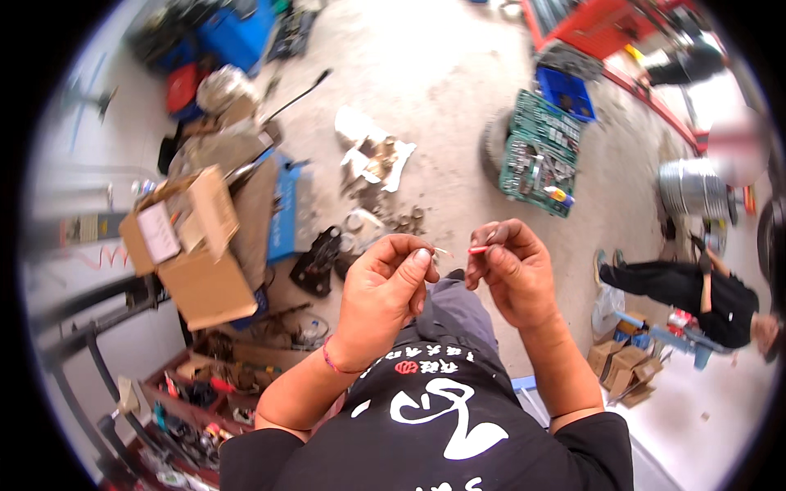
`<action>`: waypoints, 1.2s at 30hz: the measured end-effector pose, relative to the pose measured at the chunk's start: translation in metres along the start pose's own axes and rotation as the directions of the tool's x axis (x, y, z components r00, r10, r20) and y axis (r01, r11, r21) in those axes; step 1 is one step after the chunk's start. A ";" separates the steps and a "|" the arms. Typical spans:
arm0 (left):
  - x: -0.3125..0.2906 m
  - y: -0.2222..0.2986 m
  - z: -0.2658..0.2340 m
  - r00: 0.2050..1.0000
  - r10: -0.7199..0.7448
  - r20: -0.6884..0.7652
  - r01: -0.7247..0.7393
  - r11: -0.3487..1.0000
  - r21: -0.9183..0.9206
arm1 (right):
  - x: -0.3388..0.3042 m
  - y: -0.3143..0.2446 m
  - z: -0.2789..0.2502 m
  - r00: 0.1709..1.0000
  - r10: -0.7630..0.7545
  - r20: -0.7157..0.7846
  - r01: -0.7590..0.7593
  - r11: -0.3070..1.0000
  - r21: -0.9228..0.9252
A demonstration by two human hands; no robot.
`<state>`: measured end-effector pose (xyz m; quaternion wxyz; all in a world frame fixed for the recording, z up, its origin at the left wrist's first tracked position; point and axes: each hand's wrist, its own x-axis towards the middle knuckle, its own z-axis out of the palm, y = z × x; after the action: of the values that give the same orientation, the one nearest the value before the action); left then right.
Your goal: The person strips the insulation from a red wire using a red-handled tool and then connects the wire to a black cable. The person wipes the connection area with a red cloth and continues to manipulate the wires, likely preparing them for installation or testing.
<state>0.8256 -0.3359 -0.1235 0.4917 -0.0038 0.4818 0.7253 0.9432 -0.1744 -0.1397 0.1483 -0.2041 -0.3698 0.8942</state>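
Both hands are raised in front of my black shirt, a short gap apart. My left hand (386,278) pinches a thin pale, wire-like piece (443,252) between thumb and forefinger, its end pointing right. Between the thumb and fingers of my right hand (517,266) is a small slender red piece (478,250), its tip turned toward the left hand. Both pieces are too small to name for certain. The fingers look smudged with dirt.
A green tool case (540,151) lies open beside a tire (494,147). Left stand an open cardboard box (209,282) and a blue metal box (284,209). Dirty white paper (393,168) and black parts (318,262) lie on the floor. Another person (696,290) is at the right.
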 end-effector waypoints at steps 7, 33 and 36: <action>0.060 -0.114 0.260 0.965 -0.044 0.259 -0.005 0.982 0.187 | -0.107 -0.133 -0.172 0.834 -0.480 -0.272 0.489 0.872 -0.038; 0.320 -0.385 0.946 0.531 -0.244 0.811 0.108 0.969 0.220 | -0.202 -0.605 -0.630 0.205 -0.693 -0.692 0.880 0.440 -0.180; 0.355 -0.431 1.015 0.515 -0.195 0.835 0.065 0.980 0.188 | -0.207 -0.656 -0.706 0.199 -0.712 -0.673 0.870 0.444 -0.213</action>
<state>1.4260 0.6517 -0.0497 0.7158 0.3462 0.2267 0.5624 1.5342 0.6113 -0.0676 0.7325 -0.2774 -0.2381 0.5742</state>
